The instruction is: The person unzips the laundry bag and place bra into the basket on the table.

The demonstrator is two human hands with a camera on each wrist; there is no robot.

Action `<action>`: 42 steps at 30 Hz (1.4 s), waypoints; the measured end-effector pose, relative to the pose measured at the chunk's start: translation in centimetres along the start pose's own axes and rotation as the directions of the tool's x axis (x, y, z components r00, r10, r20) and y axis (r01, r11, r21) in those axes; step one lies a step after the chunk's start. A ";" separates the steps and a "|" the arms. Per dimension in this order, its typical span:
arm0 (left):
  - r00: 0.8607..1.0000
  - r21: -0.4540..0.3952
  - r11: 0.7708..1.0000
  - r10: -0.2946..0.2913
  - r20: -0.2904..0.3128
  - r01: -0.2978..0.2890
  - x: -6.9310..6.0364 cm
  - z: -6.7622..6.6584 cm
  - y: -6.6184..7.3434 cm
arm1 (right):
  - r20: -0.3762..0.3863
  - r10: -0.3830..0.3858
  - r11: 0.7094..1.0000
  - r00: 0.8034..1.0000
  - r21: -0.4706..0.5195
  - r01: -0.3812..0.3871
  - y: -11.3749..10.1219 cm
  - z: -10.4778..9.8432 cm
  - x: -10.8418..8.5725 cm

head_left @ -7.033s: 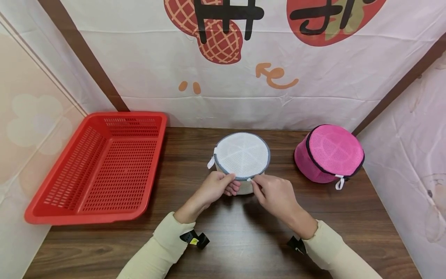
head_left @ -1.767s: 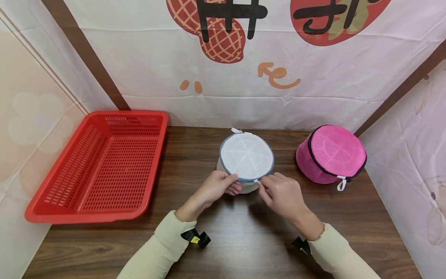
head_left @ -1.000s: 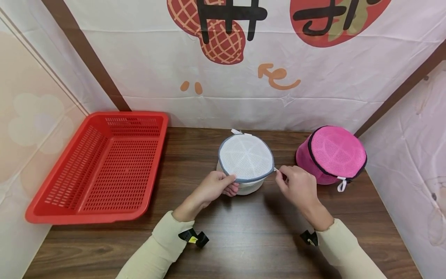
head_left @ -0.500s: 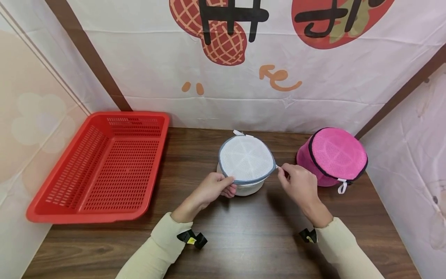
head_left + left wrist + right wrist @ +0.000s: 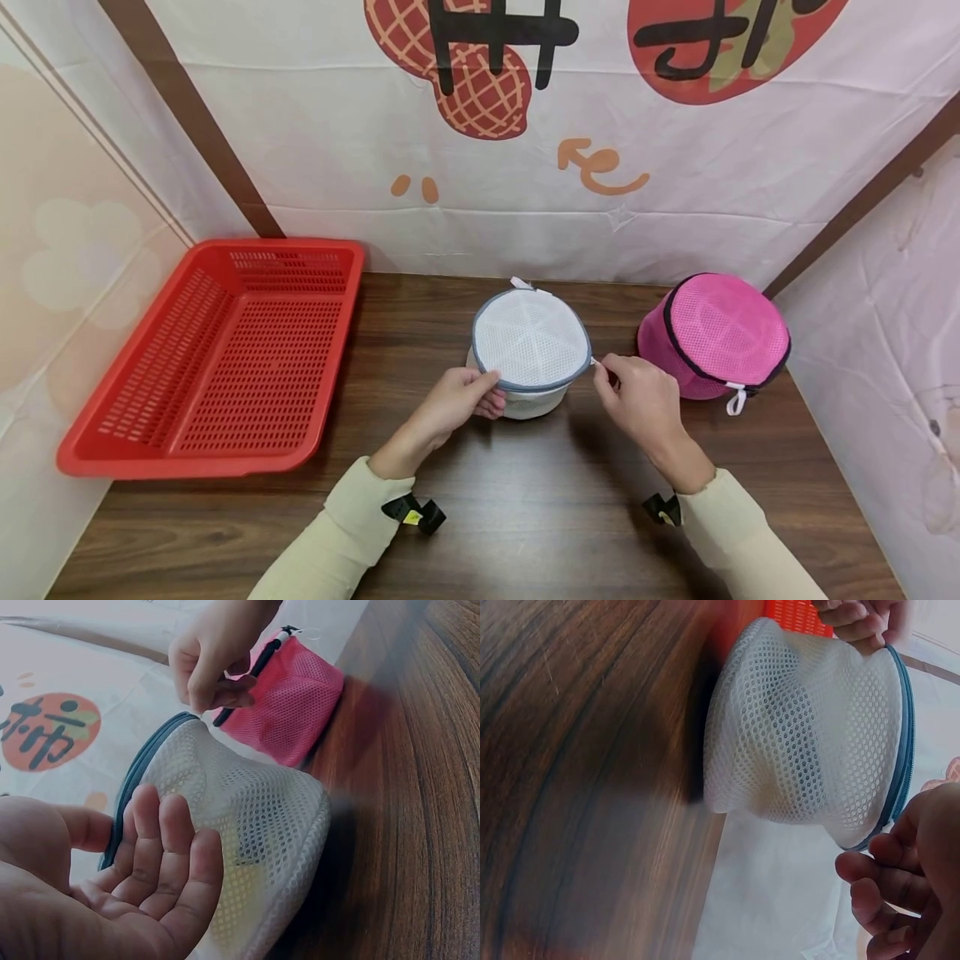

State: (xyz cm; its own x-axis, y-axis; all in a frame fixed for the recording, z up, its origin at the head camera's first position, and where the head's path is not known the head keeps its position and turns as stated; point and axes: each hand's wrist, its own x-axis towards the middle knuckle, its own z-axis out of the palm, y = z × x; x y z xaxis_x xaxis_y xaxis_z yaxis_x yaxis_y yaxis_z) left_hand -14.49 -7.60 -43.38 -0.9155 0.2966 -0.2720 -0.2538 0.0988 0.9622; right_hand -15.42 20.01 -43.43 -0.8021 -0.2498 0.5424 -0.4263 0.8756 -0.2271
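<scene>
A round white mesh laundry bag [image 5: 532, 340] with a blue-grey zipped rim stands upright at the middle of the table. My left hand [image 5: 455, 402] pinches its rim at the front left, thumb on top and fingers below. At the rim's right side, my right hand [image 5: 640, 403] pinches the small white zipper pull [image 5: 595, 362]. The lid lies flat over the bag. Through the mesh side [image 5: 247, 832], yellowish and dark patches show in the left wrist view; what they are I cannot tell. A white loop [image 5: 521, 284] sticks out at the back of the rim.
A pink mesh laundry bag [image 5: 727, 329] with a black rim stands just right of my right hand. On the left lies a red plastic basket [image 5: 347, 333] with slotted walls. Printed cloth [image 5: 480, 225] walls off the back and sides of the wooden table [image 5: 510, 517].
The white bag has turned, its loop going from the left side to the back. My right hand has moved right with the zipper pull, from the rim's front to its right side.
</scene>
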 end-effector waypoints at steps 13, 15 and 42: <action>1.000 0.011 1.000 0.002 -0.016 -0.002 -0.1 0.1 0.0 | -0.009 -0.036 0.999 0.999 0.025 0.036 -0.4 -0.2 -0.2; 1.000 0.028 1.000 -0.004 -0.020 0.004 -0.1 0.1 -0.1 | -0.011 -0.038 0.999 0.999 0.023 0.038 -0.4 -0.2 -0.2; 0.994 0.022 1.000 0.018 0.105 -0.021 -0.8 0.9 -0.1 | -0.055 -0.142 0.988 0.988 0.060 0.145 -2.5 -0.6 -0.9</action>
State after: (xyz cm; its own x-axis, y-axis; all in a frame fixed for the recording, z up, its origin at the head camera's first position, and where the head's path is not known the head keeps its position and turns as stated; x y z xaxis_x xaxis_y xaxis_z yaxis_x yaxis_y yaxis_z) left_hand -13.47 -7.02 -43.29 -0.8820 0.3966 -0.2544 -0.2279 0.1134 0.9671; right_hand -13.41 18.32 -42.82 -0.7090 -0.3486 0.6131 -0.5626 0.8038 -0.1936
